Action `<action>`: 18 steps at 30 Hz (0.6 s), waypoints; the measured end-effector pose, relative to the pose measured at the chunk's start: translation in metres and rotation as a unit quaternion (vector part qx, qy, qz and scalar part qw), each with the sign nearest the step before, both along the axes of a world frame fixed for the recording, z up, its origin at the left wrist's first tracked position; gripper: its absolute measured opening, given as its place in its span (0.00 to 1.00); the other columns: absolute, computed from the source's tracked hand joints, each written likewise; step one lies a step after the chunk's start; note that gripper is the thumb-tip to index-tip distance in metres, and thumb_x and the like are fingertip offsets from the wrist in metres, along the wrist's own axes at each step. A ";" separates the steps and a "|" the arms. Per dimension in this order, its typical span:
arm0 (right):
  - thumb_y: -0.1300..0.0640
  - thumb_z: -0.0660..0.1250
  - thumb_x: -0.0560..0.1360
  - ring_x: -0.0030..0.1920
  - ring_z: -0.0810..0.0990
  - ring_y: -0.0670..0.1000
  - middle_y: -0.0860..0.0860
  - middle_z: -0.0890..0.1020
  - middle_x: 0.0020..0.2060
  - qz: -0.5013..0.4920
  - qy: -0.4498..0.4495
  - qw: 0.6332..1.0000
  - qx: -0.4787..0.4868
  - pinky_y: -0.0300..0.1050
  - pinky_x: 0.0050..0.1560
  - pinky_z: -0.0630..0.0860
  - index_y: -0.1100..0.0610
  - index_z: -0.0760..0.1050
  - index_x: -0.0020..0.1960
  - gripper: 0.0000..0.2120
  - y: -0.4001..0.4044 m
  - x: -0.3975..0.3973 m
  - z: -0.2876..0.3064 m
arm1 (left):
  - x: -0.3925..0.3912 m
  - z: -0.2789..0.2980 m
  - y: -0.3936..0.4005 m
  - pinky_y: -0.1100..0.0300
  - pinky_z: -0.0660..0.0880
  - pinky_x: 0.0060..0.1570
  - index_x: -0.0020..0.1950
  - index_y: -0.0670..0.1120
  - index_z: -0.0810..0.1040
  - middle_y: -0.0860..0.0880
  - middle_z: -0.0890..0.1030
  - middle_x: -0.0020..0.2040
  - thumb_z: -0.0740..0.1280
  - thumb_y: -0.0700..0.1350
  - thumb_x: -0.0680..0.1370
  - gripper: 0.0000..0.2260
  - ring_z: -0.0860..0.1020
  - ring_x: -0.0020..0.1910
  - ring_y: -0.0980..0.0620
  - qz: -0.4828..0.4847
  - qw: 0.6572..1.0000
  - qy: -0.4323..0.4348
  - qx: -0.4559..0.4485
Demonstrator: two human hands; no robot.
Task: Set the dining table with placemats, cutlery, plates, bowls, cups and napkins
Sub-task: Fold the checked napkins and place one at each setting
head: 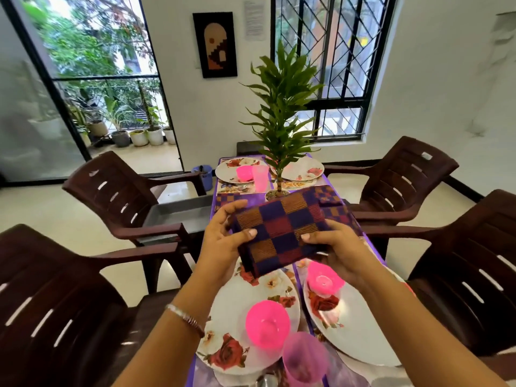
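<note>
Nearest the person, at 6 o'clock, a pink cup (304,358) stands empty by a floral plate (237,311) carrying an upturned pink bowl (266,324); the neighbouring plate (354,331) at 4 carries another. Above them both hands pinch a folded checked napkin (282,230): left hand (223,241) on its 9 o'clock edge, right hand (335,247) at 4, long axis running roughly 8-to-2. Free spot probably lies at 12, before the potted plant (282,107); far settings look done.
</note>
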State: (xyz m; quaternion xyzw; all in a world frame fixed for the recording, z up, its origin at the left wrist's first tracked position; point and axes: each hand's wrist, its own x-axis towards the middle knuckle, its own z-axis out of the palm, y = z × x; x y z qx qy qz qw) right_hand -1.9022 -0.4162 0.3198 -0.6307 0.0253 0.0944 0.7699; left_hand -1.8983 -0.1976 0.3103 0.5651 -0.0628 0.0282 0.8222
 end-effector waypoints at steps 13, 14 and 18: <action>0.68 0.65 0.75 0.38 0.83 0.53 0.55 0.84 0.40 -0.013 0.115 0.991 0.060 0.45 0.34 0.81 0.57 0.73 0.50 0.08 0.056 0.023 -0.071 | 0.019 -0.070 0.053 0.49 0.80 0.44 0.58 0.42 0.77 0.42 0.83 0.52 0.68 0.33 0.73 0.14 0.83 0.48 0.45 0.044 0.965 0.257 -0.009; 0.68 0.65 0.75 0.38 0.83 0.52 0.54 0.84 0.39 -0.021 0.114 0.991 0.069 0.45 0.35 0.81 0.56 0.73 0.49 0.09 0.061 0.033 -0.075 | 0.026 -0.074 0.058 0.49 0.80 0.43 0.56 0.43 0.77 0.43 0.83 0.50 0.68 0.31 0.73 0.14 0.83 0.46 0.45 0.062 0.964 0.259 -0.012; 0.67 0.69 0.69 0.37 0.82 0.49 0.53 0.84 0.41 -0.006 0.144 0.978 0.150 0.39 0.37 0.80 0.59 0.77 0.51 0.11 0.096 0.066 -0.086 | 0.052 -0.094 0.068 0.43 0.78 0.49 0.52 0.42 0.74 0.40 0.81 0.49 0.63 0.25 0.72 0.15 0.81 0.45 0.42 0.122 0.950 0.267 -0.107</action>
